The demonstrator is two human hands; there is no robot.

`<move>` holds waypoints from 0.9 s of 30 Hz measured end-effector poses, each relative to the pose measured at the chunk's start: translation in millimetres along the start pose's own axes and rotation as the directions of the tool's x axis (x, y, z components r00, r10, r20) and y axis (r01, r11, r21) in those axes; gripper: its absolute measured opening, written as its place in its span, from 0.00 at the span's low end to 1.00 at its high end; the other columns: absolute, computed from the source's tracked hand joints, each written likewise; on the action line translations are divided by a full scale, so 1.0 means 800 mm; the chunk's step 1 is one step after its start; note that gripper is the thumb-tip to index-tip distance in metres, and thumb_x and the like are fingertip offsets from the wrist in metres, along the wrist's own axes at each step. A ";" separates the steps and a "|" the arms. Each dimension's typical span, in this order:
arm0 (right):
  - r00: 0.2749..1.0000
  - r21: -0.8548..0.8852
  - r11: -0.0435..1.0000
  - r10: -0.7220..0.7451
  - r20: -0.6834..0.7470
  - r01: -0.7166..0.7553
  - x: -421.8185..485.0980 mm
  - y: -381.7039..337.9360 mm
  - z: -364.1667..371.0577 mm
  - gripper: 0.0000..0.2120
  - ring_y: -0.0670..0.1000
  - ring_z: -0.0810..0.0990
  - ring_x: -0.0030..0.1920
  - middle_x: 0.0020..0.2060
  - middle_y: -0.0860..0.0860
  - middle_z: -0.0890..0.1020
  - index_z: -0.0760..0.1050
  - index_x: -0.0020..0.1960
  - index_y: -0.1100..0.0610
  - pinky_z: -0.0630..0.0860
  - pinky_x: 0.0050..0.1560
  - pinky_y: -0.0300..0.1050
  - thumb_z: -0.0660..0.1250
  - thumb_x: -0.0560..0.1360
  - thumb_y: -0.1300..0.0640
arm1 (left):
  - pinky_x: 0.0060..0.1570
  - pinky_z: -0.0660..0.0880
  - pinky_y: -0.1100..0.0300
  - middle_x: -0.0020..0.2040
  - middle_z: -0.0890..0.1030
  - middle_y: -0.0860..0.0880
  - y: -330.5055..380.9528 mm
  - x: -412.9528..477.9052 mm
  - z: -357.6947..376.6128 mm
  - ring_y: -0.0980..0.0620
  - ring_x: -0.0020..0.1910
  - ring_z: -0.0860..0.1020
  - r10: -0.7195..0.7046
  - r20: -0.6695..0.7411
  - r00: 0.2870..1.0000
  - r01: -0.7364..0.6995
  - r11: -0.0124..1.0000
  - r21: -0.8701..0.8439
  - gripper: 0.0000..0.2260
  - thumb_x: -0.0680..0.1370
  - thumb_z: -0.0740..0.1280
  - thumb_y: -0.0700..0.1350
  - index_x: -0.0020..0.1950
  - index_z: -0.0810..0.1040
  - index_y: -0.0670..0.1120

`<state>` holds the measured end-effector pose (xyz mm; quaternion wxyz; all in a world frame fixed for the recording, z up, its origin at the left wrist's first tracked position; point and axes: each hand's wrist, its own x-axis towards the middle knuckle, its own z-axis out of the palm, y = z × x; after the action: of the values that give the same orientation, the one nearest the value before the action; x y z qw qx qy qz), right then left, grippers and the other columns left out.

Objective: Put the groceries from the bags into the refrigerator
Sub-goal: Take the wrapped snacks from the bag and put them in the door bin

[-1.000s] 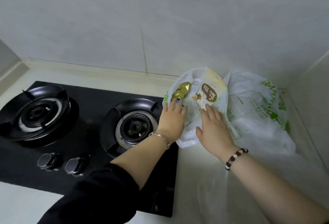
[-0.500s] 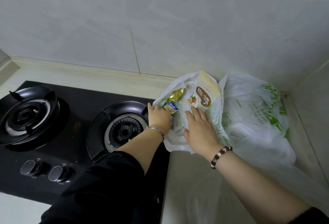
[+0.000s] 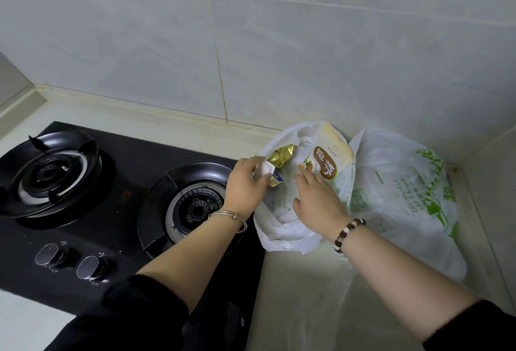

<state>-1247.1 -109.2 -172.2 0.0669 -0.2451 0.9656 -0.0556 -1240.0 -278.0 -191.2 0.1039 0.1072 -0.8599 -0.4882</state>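
- Pale grey tiled wall with thin grout lines, evenly and softly lit.
- Cream surface meeting the wall at a yellowed seam.
- Black glass gas hob set into it, two burners, two round knobs in front.

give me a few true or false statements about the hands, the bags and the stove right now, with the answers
1. The left hand grips the edge of the near plastic bag. True.
2. The cream carton lies on the stove. False: it stands inside the near bag.
3. Two bags sit on the counter. True: a second bag lies beside the first.
4. The right hand holds the gold packet. False: it rests open on the bag.
5. A pot sits on the right burner. False: it is bare.
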 end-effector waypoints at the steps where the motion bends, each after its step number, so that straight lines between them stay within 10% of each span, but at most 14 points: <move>1: 1.000 0.003 1.000 -0.015 0.012 0.015 0.007 -0.002 0.000 0.21 0.55 0.62 0.69 0.70 0.56 0.63 0.61 0.69 0.59 0.60 0.69 0.45 0.58 0.78 0.54 | 0.53 0.77 0.55 0.50 0.81 0.49 0.003 0.000 -0.006 0.51 0.48 0.79 -0.127 -0.014 0.992 0.122 0.975 -0.185 0.10 0.73 0.69 0.44 0.54 0.80 0.50; 4: 0.996 -0.009 0.997 -0.070 0.050 0.071 0.033 -0.013 0.003 0.20 0.55 0.65 0.66 0.66 0.55 0.66 0.62 0.68 0.59 0.62 0.66 0.46 0.59 0.77 0.56 | 0.51 0.79 0.54 0.42 0.80 0.44 0.009 0.003 -0.028 0.46 0.43 0.80 -0.445 0.131 0.886 0.405 0.602 -0.688 0.06 0.76 0.65 0.35 0.50 0.78 0.43; 9: 0.989 -0.079 0.991 -0.095 0.110 0.104 0.066 -0.032 0.017 0.18 0.56 0.68 0.63 0.64 0.53 0.68 0.65 0.65 0.57 0.67 0.61 0.52 0.58 0.76 0.54 | 0.49 0.80 0.57 0.39 0.74 0.42 0.007 -0.002 -0.062 0.42 0.48 0.79 -0.445 0.306 0.841 0.431 0.212 -0.877 0.04 0.78 0.64 0.39 0.50 0.72 0.38; 22: 0.993 -0.198 0.978 -0.050 0.107 0.071 0.088 -0.055 0.041 0.15 0.54 0.69 0.61 0.61 0.55 0.70 0.70 0.61 0.59 0.67 0.59 0.44 0.62 0.75 0.63 | 0.42 0.80 0.62 0.46 0.79 0.38 0.006 -0.031 -0.072 0.42 0.46 0.80 -0.496 0.335 0.801 0.514 0.283 -0.810 0.06 0.78 0.62 0.32 0.53 0.75 0.35; 27: 0.994 -0.218 0.974 -0.047 0.097 0.068 0.087 -0.057 0.033 0.15 0.53 0.69 0.61 0.59 0.52 0.74 0.70 0.60 0.56 0.64 0.48 0.43 0.63 0.74 0.63 | 0.31 0.77 0.67 0.41 0.81 0.46 0.000 -0.047 -0.074 0.53 0.36 0.79 -0.544 0.323 0.775 0.599 0.465 -0.652 0.07 0.77 0.66 0.37 0.54 0.78 0.40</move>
<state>-1282.3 -184.0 -198.7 0.0816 -0.2811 0.9542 0.0615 -1187.3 -315.8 -163.9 -0.0619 0.3207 -0.5103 -0.7955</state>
